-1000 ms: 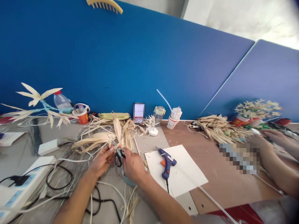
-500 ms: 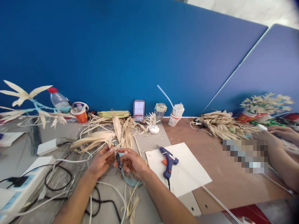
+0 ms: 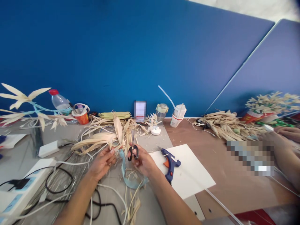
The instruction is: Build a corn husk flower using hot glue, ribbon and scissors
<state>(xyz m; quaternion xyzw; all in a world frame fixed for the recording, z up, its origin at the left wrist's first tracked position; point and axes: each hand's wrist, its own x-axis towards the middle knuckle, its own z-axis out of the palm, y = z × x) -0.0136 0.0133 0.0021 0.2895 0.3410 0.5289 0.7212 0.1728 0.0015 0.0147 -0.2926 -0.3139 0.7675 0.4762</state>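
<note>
In the head view my left hand (image 3: pixel 103 162) pinches a small pale strip of dried corn husk (image 3: pixel 112 145) between thumb and fingertips. My right hand (image 3: pixel 144 160) is closed around scissors (image 3: pixel 132 153) with black handles, whose thin blades point up and away from me. The two hands are a short gap apart. Below and between them curls a light blue ribbon-like strip (image 3: pixel 127 182) on the table. Just beyond the hands lies a heap of dry corn husks (image 3: pixel 98 140), with one broad leaf standing upright.
A blue glue gun (image 3: pixel 172 162) rests on a white sheet (image 3: pixel 197 178) at my right. Cables and a power strip (image 3: pixel 35 178) crowd the left. A phone (image 3: pixel 140 111) and a glass jar (image 3: pixel 161 112) stand behind. Another person's hands (image 3: pixel 281 140) are at far right.
The right hand has moved right, away from the left hand. The scissors, held low between the hands before, are now turned with blades upward. The left hand keeps its pinch.
</note>
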